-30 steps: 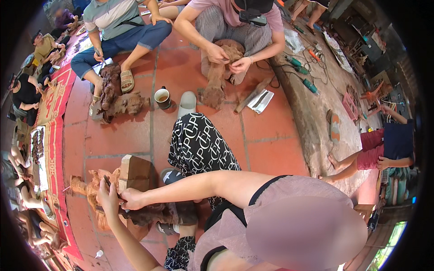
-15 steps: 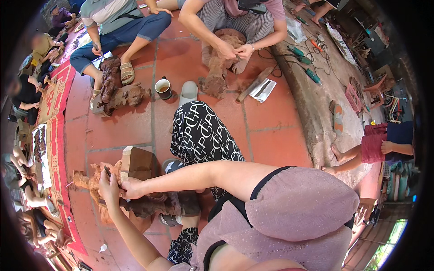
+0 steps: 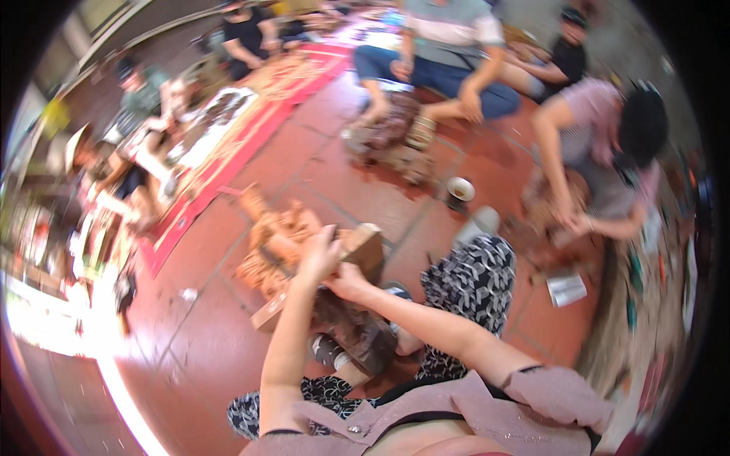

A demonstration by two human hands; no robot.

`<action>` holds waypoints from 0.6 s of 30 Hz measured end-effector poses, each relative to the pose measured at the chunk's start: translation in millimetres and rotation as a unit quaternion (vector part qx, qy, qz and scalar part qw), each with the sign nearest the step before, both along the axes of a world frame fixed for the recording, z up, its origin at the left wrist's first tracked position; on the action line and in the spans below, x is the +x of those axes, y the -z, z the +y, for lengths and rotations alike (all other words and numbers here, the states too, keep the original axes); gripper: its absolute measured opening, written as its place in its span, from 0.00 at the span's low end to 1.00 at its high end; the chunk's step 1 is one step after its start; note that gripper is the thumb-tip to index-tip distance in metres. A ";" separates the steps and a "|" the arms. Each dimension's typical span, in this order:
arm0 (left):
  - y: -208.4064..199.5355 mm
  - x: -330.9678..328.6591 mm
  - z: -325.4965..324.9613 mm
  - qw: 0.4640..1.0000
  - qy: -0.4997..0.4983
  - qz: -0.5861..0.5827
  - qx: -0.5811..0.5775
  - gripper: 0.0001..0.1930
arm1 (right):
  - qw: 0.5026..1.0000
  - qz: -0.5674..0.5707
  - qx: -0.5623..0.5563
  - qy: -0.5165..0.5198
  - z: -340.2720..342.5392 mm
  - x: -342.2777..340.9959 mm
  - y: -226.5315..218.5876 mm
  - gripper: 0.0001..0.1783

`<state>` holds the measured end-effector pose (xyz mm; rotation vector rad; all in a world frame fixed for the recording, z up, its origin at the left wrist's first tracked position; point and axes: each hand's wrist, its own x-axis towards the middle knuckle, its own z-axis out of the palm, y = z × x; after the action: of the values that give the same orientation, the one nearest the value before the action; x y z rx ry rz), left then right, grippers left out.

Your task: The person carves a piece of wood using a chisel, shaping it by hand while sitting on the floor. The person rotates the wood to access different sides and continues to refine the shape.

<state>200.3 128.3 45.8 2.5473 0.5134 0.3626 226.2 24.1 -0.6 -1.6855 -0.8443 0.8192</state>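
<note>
Bends over a knobbly orange-brown carving [image 3: 283,228], set to the left of the cup [image 3: 459,188] and a little nearer the body. Has the left hand [image 3: 323,251] at the carving's side, down and left from the cup, with fingers looking curled in; cannot tell, through the blur, whether gripping anything. Has the right hand [image 3: 350,283] just beside the left, likewise nearer than the cup and left of it, with a narrow-looking grip; cannot tell its contents either. Includes a wooden block [image 3: 365,254] between carving and cup, close by the hands. Includes dark brown wood [image 3: 357,330] farther down and left from the cup, near the feet; cannot tell whether joined to the carving.

Takes in, past the cup to the upper left, a seated person in blue trousers [image 3: 380,64] with dark carved wood [image 3: 391,137] by the feet. Takes in, right of the cup, another seated person in a pink top [image 3: 589,106], and, to its lower right, a white packet [image 3: 566,289].
</note>
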 end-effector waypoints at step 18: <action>0.3 -16.7 -14.1 0.997 -0.046 -0.049 -0.044 0.21 | 0.996 -0.027 0.082 0.017 -0.1 -3.4 25.7 0.17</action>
<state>183.6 114.2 45.5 2.4127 0.5976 0.4860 222.8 23.9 -26.4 -1.5777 -0.8937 0.6648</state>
